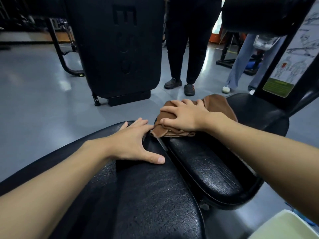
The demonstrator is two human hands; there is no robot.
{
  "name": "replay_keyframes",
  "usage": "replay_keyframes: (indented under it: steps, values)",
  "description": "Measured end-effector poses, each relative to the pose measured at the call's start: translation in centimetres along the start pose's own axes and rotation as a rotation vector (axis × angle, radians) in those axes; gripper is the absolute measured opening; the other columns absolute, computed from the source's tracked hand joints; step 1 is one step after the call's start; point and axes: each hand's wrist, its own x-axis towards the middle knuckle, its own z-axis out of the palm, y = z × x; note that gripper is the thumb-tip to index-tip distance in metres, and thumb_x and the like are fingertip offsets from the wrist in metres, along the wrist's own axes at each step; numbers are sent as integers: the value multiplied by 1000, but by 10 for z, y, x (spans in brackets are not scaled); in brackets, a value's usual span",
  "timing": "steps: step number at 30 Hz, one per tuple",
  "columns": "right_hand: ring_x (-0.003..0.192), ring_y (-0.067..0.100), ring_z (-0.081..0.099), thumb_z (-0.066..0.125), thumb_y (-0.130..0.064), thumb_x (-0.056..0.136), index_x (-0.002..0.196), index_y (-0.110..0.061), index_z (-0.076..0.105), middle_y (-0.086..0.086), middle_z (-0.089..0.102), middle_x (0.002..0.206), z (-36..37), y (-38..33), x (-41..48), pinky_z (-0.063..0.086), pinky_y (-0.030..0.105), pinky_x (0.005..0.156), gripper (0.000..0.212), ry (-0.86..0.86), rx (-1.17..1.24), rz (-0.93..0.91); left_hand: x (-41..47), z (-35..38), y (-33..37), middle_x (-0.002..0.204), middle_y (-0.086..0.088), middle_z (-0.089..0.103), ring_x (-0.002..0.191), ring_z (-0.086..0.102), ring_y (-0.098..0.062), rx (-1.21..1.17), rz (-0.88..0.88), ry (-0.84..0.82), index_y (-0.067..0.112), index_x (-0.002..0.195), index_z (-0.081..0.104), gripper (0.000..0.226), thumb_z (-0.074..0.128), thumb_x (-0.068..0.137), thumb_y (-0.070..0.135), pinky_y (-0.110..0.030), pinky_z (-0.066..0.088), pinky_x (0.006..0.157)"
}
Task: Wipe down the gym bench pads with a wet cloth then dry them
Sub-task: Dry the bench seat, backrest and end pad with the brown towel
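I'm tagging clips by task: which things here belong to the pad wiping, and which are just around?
Part of the job: brown cloth, right hand pressing it, right pad beneath, left hand flat on left pad.
Just around: black machine housing, person in black trousers, person in blue trousers, exercise chart, pale container.

We count three black textured vinyl bench pads (138, 195), one crumpled brown cloth (217, 106), two bare hands (133, 140), two standing people (184, 49), and one tall black plastic machine housing (119, 49).
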Motion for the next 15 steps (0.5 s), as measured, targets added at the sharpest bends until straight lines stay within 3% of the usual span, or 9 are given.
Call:
replay_keyframes:
  steps: [5,10,13,15]
  values:
    - [151,28,5,24,-77,87,146,-58,24,-11,8,165,4,2,-20,1,65,114,62,4,-24,-73,1,-2,1,165,5,4,149,-10,-6,2,-15,-13,33,154,18,129,54,44,91,-45,-7,121]
    - [152,24,-7,17,-77,81,148,-58,15,-12,1,166,13,-1,-111,-6,60,117,70,75,-19,-167,-4,-5,3,165,4,1,149,-12,-6,-33,-19,-34,40,152,19,124,57,45,90,-44,-8,121]
    - [152,24,-7,18,-78,81,148,-59,17,-13,2,165,27,7,-168,-6,57,118,69,143,-12,-170,-7,-10,11,163,10,15,150,-9,-9,-101,-14,-50,46,149,21,117,60,48,88,-50,-2,122]
    - [152,22,-8,22,-76,84,147,-59,21,-14,2,165,32,18,-192,-8,54,119,65,170,14,-130,-6,-12,20,159,12,25,151,5,-14,-159,-30,-22,47,148,23,115,58,47,91,-53,9,121]
